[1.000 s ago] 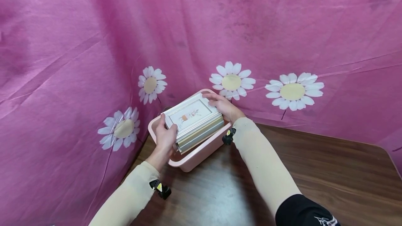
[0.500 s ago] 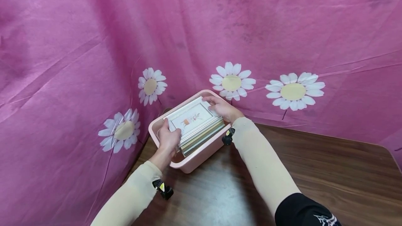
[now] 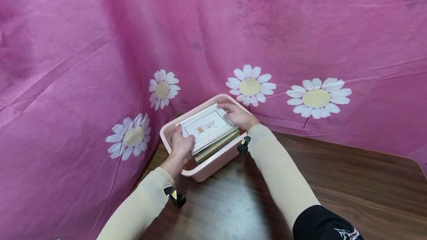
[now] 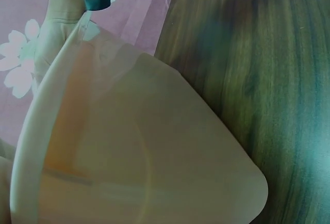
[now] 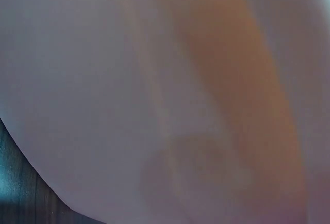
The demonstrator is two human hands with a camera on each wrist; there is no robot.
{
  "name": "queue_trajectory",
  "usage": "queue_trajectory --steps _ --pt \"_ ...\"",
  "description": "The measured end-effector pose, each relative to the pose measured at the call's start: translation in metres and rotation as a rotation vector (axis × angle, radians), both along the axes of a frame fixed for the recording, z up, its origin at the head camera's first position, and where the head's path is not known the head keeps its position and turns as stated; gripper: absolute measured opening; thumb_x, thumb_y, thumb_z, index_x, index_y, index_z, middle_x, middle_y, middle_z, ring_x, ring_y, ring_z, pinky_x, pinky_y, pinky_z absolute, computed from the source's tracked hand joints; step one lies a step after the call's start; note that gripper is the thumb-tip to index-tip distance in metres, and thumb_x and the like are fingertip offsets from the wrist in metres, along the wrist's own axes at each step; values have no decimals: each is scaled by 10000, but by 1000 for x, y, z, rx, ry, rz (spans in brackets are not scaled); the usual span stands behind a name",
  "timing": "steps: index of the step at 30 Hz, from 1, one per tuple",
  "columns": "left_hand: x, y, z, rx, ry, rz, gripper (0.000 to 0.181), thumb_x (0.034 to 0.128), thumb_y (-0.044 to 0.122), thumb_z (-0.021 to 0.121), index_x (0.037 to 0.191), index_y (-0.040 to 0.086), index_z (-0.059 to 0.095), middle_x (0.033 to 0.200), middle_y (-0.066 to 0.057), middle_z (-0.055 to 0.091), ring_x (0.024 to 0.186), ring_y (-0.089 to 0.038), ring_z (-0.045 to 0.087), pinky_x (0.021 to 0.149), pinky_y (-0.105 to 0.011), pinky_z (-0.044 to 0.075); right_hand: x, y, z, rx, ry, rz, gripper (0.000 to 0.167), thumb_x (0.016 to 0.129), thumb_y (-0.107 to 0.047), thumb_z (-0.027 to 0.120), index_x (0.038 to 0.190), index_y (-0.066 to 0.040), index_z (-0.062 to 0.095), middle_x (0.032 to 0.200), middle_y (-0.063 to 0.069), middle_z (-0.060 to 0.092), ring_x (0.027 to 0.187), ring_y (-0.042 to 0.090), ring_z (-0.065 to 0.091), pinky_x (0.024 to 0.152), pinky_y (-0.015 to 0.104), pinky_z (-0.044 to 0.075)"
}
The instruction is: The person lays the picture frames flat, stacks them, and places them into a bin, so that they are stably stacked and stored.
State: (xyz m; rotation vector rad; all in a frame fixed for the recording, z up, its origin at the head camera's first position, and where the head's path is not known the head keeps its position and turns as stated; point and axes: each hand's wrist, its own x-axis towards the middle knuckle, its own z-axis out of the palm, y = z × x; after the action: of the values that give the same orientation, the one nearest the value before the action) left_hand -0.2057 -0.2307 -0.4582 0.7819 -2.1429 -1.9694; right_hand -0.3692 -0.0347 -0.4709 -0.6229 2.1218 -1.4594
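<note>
A white picture frame (image 3: pixel 207 126), its print showing an orange animal and a sprig, lies face up and slightly tilted inside a pink plastic bin (image 3: pixel 213 164). My left hand (image 3: pixel 181 146) grips its near-left end, thumb on top. At the opposite end, my right hand (image 3: pixel 237 116) holds the far-right corner, thumb on the face and the other fingers along the edge. Under it sits a tan-edged frame or book (image 3: pixel 217 146), mostly covered. The left wrist view is largely filled by the bin's outer wall (image 4: pixel 154 131); the right wrist view shows a blurred bin wall (image 5: pixel 93 90).
The bin stands on a dark wood-grain table (image 3: pixel 350 177), in its back left corner. Pink cloth (image 3: pixel 300 29) with white daisies hangs close behind and to the left of the bin.
Both hands have lowered the white picture frame and the pieces beneath it deeper into the bin. The left hand has shifted slightly right. The head view has turned a little.
</note>
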Motion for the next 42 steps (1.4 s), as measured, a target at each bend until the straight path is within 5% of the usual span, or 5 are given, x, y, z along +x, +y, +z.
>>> queue_trajectory --steps 7,13,17,34,42 --pt "-6 0 -2 102 -20 -12 970 912 -28 550 1739 64 52 954 -99 577 503 -44 460 429 -167 390 0 0 -1 44 61 0 581 1029 76 455 1605 -1 467 1626 204 511 1346 327 549 1181 394 431" --pt "-8 -2 -2 9 -66 -26 963 921 80 605 1728 17 83 1592 -294 436 1150 -213 616 945 -243 540 3 0 -1 64 136 37 562 1020 74 475 1580 34 488 1584 232 546 1390 338 525 1147 369 443" --pt "-8 -4 -1 -31 -94 -44 994 906 132 611 1718 -14 57 1810 -226 89 1632 -309 198 1365 -424 182 2 0 -1 43 152 63 538 1011 84 484 1548 54 513 1505 271 583 1354 371 541 1047 315 466" --pt "-5 -8 17 27 61 -63 721 998 57 542 1663 -65 292 1747 -226 320 1638 -312 311 1343 -406 288 15 19 21 44 75 -103 534 1090 -309 619 1587 -129 547 1604 49 579 1531 233 490 1312 456 364" --pt "-2 -11 20 180 145 -96 485 1092 9 473 1552 -141 457 1596 -314 512 1433 -324 598 984 -256 622 27 30 30 43 201 -99 447 1112 -162 561 1530 -3 582 1536 142 641 1511 284 520 1283 456 409"
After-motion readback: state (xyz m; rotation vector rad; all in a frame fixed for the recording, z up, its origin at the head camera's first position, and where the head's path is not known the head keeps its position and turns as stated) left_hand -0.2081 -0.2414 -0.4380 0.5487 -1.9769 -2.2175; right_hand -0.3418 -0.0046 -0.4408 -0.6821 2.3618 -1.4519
